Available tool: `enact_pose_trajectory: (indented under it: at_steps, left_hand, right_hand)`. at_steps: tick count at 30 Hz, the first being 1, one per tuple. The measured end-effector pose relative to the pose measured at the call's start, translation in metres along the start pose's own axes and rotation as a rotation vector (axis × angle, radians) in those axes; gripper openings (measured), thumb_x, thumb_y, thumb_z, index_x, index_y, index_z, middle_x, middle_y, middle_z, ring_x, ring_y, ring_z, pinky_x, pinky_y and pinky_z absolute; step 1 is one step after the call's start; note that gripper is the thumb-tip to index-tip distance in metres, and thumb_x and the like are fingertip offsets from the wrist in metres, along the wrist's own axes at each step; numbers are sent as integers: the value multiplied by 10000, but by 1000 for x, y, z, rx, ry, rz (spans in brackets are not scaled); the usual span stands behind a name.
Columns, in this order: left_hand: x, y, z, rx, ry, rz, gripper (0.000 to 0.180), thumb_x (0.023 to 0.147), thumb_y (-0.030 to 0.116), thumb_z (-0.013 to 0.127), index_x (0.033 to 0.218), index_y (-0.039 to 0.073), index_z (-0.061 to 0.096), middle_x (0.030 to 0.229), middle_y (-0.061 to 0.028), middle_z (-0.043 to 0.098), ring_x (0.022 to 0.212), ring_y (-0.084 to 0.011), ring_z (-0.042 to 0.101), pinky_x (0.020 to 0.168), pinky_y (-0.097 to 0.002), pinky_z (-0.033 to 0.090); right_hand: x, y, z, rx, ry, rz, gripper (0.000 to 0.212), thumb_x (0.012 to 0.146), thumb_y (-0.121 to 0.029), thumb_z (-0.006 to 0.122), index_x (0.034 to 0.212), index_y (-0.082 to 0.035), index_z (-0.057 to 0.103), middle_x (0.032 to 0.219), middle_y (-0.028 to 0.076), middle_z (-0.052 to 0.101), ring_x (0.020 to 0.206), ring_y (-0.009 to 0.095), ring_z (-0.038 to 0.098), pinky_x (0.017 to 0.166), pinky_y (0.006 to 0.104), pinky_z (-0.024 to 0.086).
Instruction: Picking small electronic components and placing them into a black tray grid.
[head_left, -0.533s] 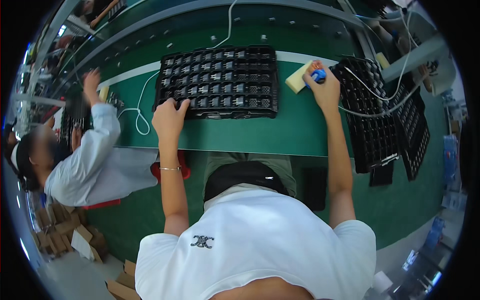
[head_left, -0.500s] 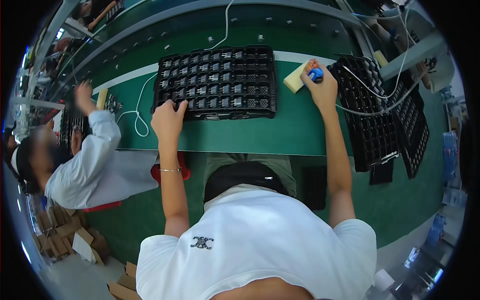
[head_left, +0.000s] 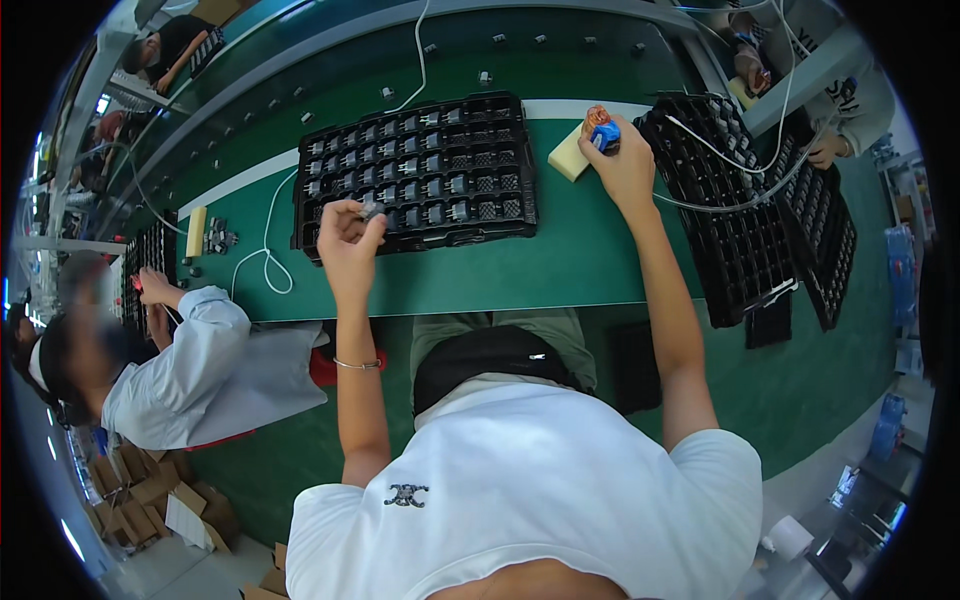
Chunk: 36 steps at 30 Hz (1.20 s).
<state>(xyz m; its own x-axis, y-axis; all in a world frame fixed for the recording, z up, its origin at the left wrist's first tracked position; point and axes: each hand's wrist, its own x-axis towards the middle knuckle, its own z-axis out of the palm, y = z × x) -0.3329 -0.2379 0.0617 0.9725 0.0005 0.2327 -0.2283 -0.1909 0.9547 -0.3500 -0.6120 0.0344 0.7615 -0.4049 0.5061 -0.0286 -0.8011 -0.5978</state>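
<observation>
My left hand [head_left: 350,240] is over the near left part of a black compartment tray [head_left: 512,182]. Its thumb and fingers pinch a small grey plug-like part [head_left: 371,211]. Rows of similar grey plugs with metal pins [head_left: 410,145] fill most of the tray, while several compartments at its right end are bare. At the tray's right, my right hand [head_left: 628,170] is closed around a blue object [head_left: 604,136] with a coppery orange top, whose kind I cannot make out. That object is held against or just above a pale yellow block [head_left: 568,160] on the green table.
Stacked black trays [head_left: 715,220] overhang the table's right side, with a white cable [head_left: 725,165] across them. Another cable [head_left: 265,250] loops left of my tray. Small parts sit along the far green strip [head_left: 560,65]. A co-worker [head_left: 180,370] sits at the left.
My left hand has lifted slightly from the tray's near edge, now showing a plug-like part in its fingers. My right hand keeps its hold. The co-worker's raised hand has come down. The view shifted slightly.
</observation>
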Motion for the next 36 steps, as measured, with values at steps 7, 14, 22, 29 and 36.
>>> enact_pose_trajectory:
  at_steps: [7,14,22,29,36]
  left_hand:
    - [-11,-10,24,-34,-98,12,231,809,4,706,995,29,571,818,22,574,616,-7,459,539,-157,348]
    - [-17,-12,29,64,-76,53,210,804,29,717,983,7,609,798,18,585,587,-11,408,511,-168,311]
    - [-23,-13,36,166,-8,134,202,820,28,706,999,17,615,787,37,577,599,0,400,515,-164,295]
    - [-26,-18,39,170,-3,132,194,823,30,705,995,15,616,774,44,571,591,-1,395,509,-168,287]
    - [-28,-14,43,259,51,161,233,777,65,737,977,11,631,767,-19,576,553,-62,404,495,-221,336]
  right_hand:
    - [0,1,2,-22,18,-30,423,757,-338,749,981,-2,624,827,136,636,702,277,650,643,354,500]
    - [9,16,6,63,9,-1,400,778,-316,754,998,-2,642,750,72,630,603,162,599,583,306,475]
    - [1,6,-6,265,-22,93,310,812,-275,726,942,-4,649,684,26,580,540,115,515,523,274,413]
    - [-3,-3,-8,0,-5,-15,342,765,-290,751,932,-13,639,702,88,589,579,194,572,568,325,454]
    - [-5,2,-6,9,29,-26,343,755,-290,760,924,-19,635,708,86,597,584,199,579,576,330,460]
